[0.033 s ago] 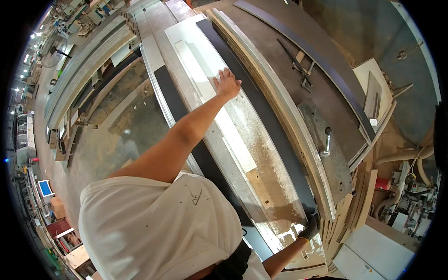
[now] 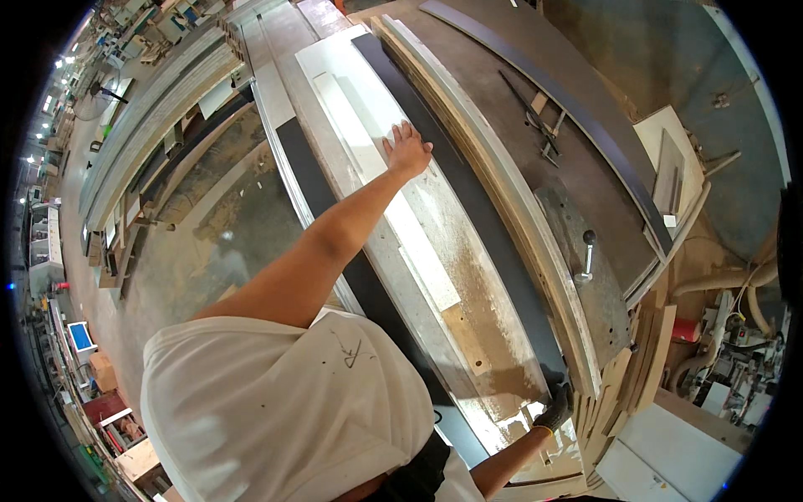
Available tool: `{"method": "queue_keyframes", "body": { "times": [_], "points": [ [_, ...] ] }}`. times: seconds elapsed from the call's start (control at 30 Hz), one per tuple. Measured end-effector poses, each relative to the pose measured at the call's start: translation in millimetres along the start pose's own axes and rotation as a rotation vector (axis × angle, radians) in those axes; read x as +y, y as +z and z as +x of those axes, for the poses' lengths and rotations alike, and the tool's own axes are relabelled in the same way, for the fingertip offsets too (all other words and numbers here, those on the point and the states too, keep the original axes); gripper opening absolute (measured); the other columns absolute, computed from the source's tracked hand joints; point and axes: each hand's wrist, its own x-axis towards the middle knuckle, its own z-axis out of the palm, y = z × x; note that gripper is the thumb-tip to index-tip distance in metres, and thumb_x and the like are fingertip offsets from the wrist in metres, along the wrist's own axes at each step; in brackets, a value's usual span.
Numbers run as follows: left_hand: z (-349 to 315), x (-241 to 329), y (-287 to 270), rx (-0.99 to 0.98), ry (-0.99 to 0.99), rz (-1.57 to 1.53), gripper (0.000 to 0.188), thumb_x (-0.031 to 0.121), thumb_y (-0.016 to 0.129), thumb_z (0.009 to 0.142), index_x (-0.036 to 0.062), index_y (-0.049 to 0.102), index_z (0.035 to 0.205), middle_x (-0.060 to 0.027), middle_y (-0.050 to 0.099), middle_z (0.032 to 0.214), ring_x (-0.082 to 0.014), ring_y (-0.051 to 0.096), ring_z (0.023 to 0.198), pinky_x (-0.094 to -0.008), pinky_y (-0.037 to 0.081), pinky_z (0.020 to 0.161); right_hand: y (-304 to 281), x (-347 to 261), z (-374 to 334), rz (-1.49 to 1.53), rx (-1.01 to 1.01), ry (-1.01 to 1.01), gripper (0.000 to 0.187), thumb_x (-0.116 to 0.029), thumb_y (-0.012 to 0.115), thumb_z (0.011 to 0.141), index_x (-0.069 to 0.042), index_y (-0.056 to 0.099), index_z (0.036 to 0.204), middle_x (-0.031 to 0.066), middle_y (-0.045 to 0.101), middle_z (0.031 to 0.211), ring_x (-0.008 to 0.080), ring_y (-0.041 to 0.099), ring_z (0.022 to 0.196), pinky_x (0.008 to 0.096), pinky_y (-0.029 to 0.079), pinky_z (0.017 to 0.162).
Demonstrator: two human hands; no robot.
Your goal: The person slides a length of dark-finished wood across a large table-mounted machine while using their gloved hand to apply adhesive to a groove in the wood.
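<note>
My bare left hand (image 2: 408, 153) rests on a long white panel (image 2: 368, 92) with its fingers spread. Between that panel and the timber rail runs a dark grey strip (image 2: 493, 209). At the near end of these pieces is my right hand (image 2: 554, 410), in a dark glove with a yellow cuff. It touches the end of the dark strip or the panel; which one I cannot tell, as its fingers blend into the dark surface. A narrow white strip (image 2: 418, 259) lies along the left side of the panel. The panel's near half looks brown and dusty.
A layered timber rail (image 2: 502, 226) borders the work on the right. Beyond it are a clamp-like metal tool (image 2: 539, 121), a black-knobbed lever (image 2: 587, 255) and a long curved-looking dark strip (image 2: 577, 109). Stacked boards (image 2: 167, 109) stand at left, a white cabinet (image 2: 669, 452) at lower right.
</note>
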Motion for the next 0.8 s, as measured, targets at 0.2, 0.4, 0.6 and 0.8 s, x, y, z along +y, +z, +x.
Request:
{"method": "queue_keyframes", "body": {
  "times": [0.2, 0.4, 0.6, 0.8],
  "points": [
    [28.6, -19.7, -13.4, 0.027, 0.015, -0.001, 0.068, 0.040, 0.052, 0.101, -0.0036, 0.036, 0.152, -0.0213, 0.020, 0.166, -0.0449, 0.016, 0.153, -0.0695, 0.017, 0.118, 39.5, -18.4, -15.5, -0.001, -0.060, -0.008, 0.038, -0.011, 0.068, 0.090, 0.006, 0.068, 0.124, 0.0181, 0.073, 0.112, 0.0286, 0.071, 0.097, 0.0382, 0.054, 0.086],
    [49.1, -28.3, -27.1, 0.041, 0.010, -0.019, 0.070, 0.040, 0.053, 0.101, -0.0036, 0.035, 0.152, -0.0214, 0.022, 0.165, -0.0447, 0.016, 0.153, -0.0701, 0.018, 0.117, 64.0, -25.9, -13.4, -0.109, -0.099, 0.056, 0.037, -0.010, 0.072, 0.085, 0.002, 0.071, 0.120, 0.0135, 0.072, 0.117, 0.0255, 0.069, 0.100, 0.0390, 0.052, 0.087],
    [78.3, -46.1, -32.2, 0.020, -0.003, 0.036, 0.070, 0.041, 0.053, 0.101, -0.0019, 0.036, 0.153, -0.0203, 0.022, 0.165, -0.0446, 0.016, 0.153, -0.0705, 0.019, 0.117, 94.3, -31.7, -15.5, -0.128, -0.065, 0.071, 0.042, -0.008, 0.073, 0.084, 0.002, 0.069, 0.124, 0.0125, 0.072, 0.115, 0.0250, 0.068, 0.098, 0.0384, 0.051, 0.093],
    [100.2, -55.0, -42.2, -0.025, -0.013, -0.007, 0.073, 0.039, 0.051, 0.101, -0.0046, 0.029, 0.155, -0.0202, 0.020, 0.166, -0.0435, 0.012, 0.154, -0.0690, 0.015, 0.119, 113.9, -34.0, -19.5, -0.170, -0.124, 0.009, 0.041, -0.012, 0.074, 0.086, 0.002, 0.069, 0.125, 0.0115, 0.072, 0.115, 0.0238, 0.068, 0.098, 0.0371, 0.051, 0.093]
  ]
}}
